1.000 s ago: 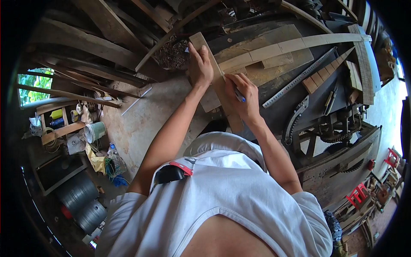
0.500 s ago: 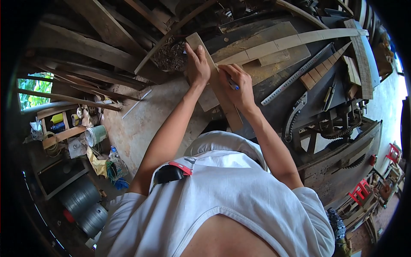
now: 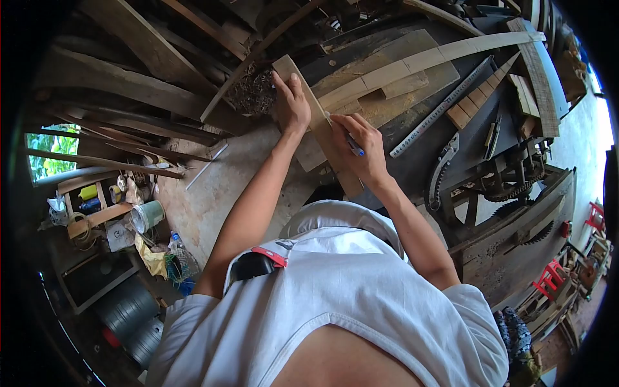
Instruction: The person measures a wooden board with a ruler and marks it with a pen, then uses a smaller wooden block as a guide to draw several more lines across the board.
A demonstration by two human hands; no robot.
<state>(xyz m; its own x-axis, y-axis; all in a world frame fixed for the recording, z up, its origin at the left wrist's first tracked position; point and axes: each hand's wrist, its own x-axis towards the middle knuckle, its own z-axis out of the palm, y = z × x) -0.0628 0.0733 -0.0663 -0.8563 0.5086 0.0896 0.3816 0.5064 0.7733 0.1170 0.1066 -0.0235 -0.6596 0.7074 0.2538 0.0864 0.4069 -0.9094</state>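
A flat wooden board (image 3: 335, 155) lies slanted in front of me, across the near end of a long curved wooden strip (image 3: 412, 63) marked with crosswise lines. My left hand (image 3: 293, 108) grips the board near its far end, thumb and fingers on its face. In my right hand (image 3: 365, 147) is a pen (image 3: 354, 146) with a blue end, its tip side at the board's right edge. The pen's point is too small to make out clearly. Beneath the strip are flat wood pieces (image 3: 429, 80) on the dark worktable (image 3: 419, 155).
Right of my hands lie a metal ruler (image 3: 442, 106), a tapered wood piece (image 3: 483, 93) and a folding saw (image 3: 443, 171). A machine with a toothed blade (image 3: 538, 232) stands at the right. Long planks (image 3: 122, 80) lean at the left. A tape measure (image 3: 251, 264) hangs on my shirt.
My right hand with the pen has slid a little toward me along the board's edge. My left hand keeps its hold. The whole view has shifted slightly.
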